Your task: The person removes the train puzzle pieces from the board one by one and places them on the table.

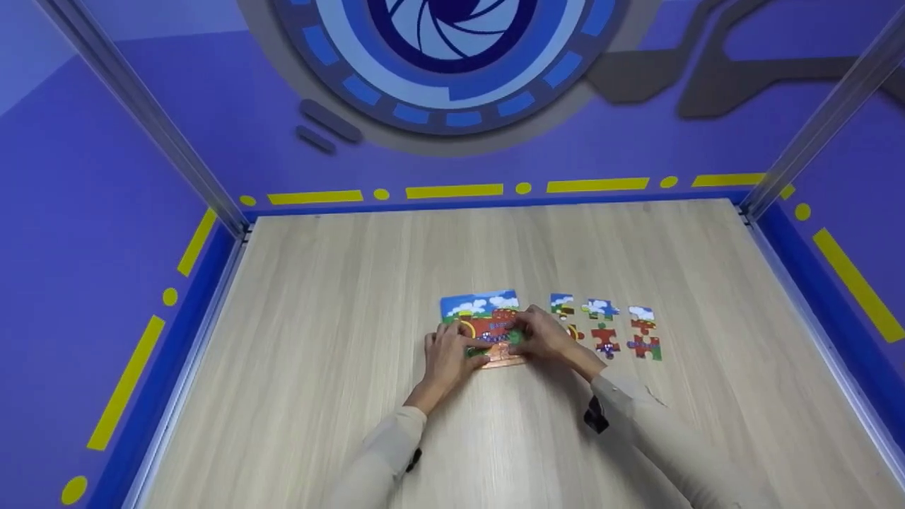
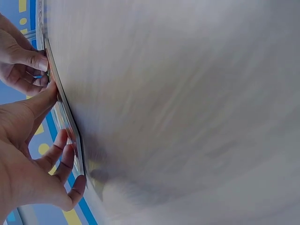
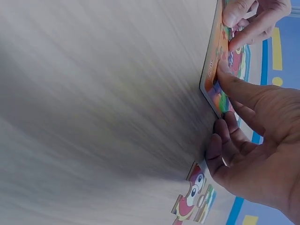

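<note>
A jigsaw puzzle board (image 1: 483, 305) with a bright picture of sky, clouds and a red shape lies flat on the table. My left hand (image 1: 447, 355) rests on its left side, thumb near the front edge, as the left wrist view also shows. On the right side of the board my right hand (image 1: 543, 336) presses with its thumb, while other fingers (image 3: 220, 129) touch down by the edge. Whether a separate puzzle piece lies under either hand is hidden. Loose puzzle pieces (image 1: 604, 336) are spread to the right of the board, one partly behind my right hand.
Pale wood-grain tabletop (image 1: 325, 304) surrounds the puzzle. Blue-purple panels (image 1: 452, 166) with yellow marks stand at the back and both sides, framed by metal posts (image 1: 166, 141). Dark straps (image 1: 596, 416) hang beneath the light sleeves (image 1: 650, 424).
</note>
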`<control>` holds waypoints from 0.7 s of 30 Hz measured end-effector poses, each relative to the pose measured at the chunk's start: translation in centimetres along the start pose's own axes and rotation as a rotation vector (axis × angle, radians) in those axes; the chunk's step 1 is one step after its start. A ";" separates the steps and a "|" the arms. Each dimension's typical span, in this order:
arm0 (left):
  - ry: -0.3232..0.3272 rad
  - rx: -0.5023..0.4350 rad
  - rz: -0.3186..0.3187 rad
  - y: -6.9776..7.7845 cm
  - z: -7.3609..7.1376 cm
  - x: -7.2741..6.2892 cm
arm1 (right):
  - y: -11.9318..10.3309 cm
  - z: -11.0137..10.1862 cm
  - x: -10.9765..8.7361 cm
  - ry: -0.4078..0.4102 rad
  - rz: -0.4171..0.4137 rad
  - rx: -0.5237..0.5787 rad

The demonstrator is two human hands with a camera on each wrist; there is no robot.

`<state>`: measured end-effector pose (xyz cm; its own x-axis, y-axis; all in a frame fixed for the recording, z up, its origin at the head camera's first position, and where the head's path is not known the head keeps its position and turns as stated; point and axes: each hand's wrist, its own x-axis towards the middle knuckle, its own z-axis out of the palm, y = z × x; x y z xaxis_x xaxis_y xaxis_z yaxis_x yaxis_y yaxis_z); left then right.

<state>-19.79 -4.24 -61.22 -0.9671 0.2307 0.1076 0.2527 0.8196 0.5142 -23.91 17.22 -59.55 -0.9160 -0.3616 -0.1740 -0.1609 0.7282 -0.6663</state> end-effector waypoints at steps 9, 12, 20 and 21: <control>-0.010 -0.002 -0.007 0.1 -0.1 0.1 | 0.0 0.1 -0.1 -0.002 -0.006 0.014; -0.015 -0.003 -0.008 0.1 -0.2 0.1 | 0.0 0.3 -0.1 0.027 -0.031 0.018; -0.003 -0.001 0.004 0.1 -0.2 0.0 | -0.2 0.8 -0.6 0.057 -0.016 0.021; -0.004 -0.002 0.005 0.1 -0.2 0.0 | -0.2 0.8 -0.8 0.058 -0.012 0.028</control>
<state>-19.78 -4.25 -60.97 -0.9658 0.2365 0.1065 0.2571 0.8176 0.5152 -22.89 16.86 -59.86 -0.9339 -0.3354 -0.1241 -0.1625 0.7069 -0.6884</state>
